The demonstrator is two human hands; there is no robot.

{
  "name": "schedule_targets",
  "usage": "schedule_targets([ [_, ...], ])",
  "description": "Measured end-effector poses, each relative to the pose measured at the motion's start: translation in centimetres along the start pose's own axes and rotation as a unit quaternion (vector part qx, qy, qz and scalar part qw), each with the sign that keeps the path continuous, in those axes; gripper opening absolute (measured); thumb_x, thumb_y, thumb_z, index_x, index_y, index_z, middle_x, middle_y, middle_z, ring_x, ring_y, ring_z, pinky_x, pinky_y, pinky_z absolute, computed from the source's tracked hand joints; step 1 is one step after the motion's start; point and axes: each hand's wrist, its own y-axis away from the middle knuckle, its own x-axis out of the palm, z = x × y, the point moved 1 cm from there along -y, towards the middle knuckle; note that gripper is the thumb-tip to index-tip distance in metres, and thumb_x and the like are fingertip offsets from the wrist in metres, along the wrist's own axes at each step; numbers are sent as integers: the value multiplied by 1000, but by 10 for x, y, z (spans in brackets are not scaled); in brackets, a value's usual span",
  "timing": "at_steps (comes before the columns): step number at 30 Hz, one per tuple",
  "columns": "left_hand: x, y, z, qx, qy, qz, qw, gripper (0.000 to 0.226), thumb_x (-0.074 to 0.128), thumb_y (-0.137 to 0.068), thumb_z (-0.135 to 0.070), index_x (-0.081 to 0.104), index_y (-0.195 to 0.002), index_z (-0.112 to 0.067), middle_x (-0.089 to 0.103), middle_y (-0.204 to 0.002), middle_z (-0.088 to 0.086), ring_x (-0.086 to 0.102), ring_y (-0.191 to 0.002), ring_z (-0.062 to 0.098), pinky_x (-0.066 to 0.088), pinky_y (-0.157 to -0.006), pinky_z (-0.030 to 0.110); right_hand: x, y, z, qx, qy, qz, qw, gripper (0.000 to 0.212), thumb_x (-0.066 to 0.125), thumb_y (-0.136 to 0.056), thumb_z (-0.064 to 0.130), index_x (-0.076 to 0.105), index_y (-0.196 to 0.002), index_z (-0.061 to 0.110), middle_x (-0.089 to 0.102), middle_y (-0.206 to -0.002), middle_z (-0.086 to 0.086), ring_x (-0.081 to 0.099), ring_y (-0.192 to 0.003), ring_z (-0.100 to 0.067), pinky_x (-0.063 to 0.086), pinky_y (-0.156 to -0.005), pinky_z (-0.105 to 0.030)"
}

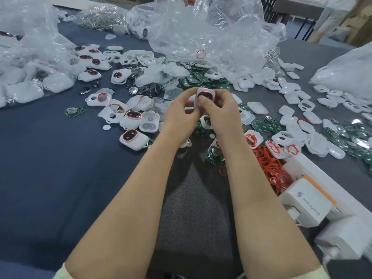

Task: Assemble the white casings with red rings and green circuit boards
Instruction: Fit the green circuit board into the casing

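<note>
Nearest, two bare forearms reach in from the bottom edge over a dark blue table [60,168]. Just right of them lies a white charger [308,206], and past it a tangled heap of red rings [269,166]. Beside the right wrist sits a green board [214,154] with a round metal holder on it. Beyond that, mid-view, both hands meet around one white casing [203,95], held up off the table. The left hand [181,112] curls round the casing's left side. The right hand [220,109] grips the right side, its thumb pressed on the face just below a dark window rimmed by a red ring. Whether a board is already inside cannot be seen. The step looks like pressing the parts home. Several things could go wrong from here. Uneven thumb pressure could pop the thin ring out of its seat or leave it crooked. Squeezing the halves askew could leave a gap or pinch a board inside. The casing, held mostly by fingertips, could slip and fall into the litter below, where it would mix with unfinished parts. To the left lie finished units [133,138] with rings fitted. Farther out, loose white shells [257,107] and more boards are scattered across the table. Crumpled clear bags [201,33] rise at the back, close enough to the parts to hide any that slide beneath them.
</note>
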Motion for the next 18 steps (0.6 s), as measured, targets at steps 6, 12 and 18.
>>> schedule_targets([
  [6,2,0,0,-6,8,7,1000,26,57,-95,-16,60,-121,-19,70,-93,1,70,-88,17,56,-88,37,0,-1,0,-11,7,-15,1000,16,65,-86,16,58,-100,12,65,-98,-9,63,-90,-21,53,-83,-36],
  [12,-2,-1,0,-16,26,-19,999,26,60,-93,-14,60,-117,-24,70,-97,8,70,-91,22,56,-90,40,1,-3,-1,-16,-15,5,1000,15,60,-92,11,61,-107,7,69,-99,-7,66,-93,-18,54,-83,-32],
  [18,-2,-1,0,-9,21,-15,1000,27,61,-92,-15,59,-116,-27,69,-94,4,69,-90,20,56,-88,39,-1,-4,-3,-12,-26,10,1000,15,60,-92,11,60,-107,6,69,-96,-6,65,-89,-16,54,-78,-27],
])
